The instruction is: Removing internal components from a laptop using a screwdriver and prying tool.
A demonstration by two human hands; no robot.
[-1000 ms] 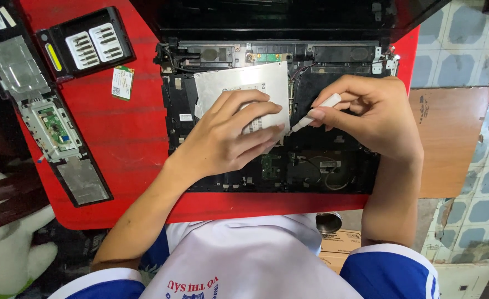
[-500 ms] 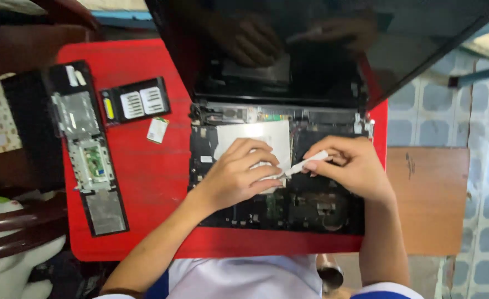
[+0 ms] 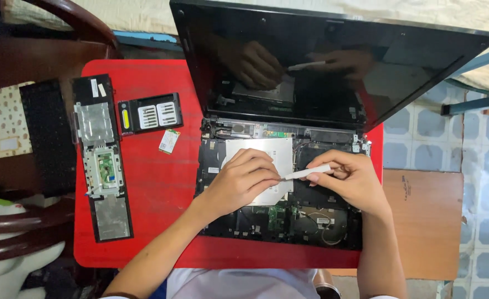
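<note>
White plastic tool (image 3: 306,173) sits pinched in the right hand (image 3: 350,181), its tip by the silver drive (image 3: 261,152) that the left hand (image 3: 244,180) presses with an empty grip inside the opened laptop (image 3: 280,216). Left of the laptop on the red surface (image 3: 156,194), the removed palm-rest panel (image 3: 101,160), small cover (image 3: 149,114) and keyboard (image 3: 48,135) suggest stripping is well along, with the drive and boards seemingly left.

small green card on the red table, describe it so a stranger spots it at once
Start at the red table, left of the opened laptop. The green card lies just below the black vented cover. It is the smallest loose piece there, and the only green-and-white one.
</note>
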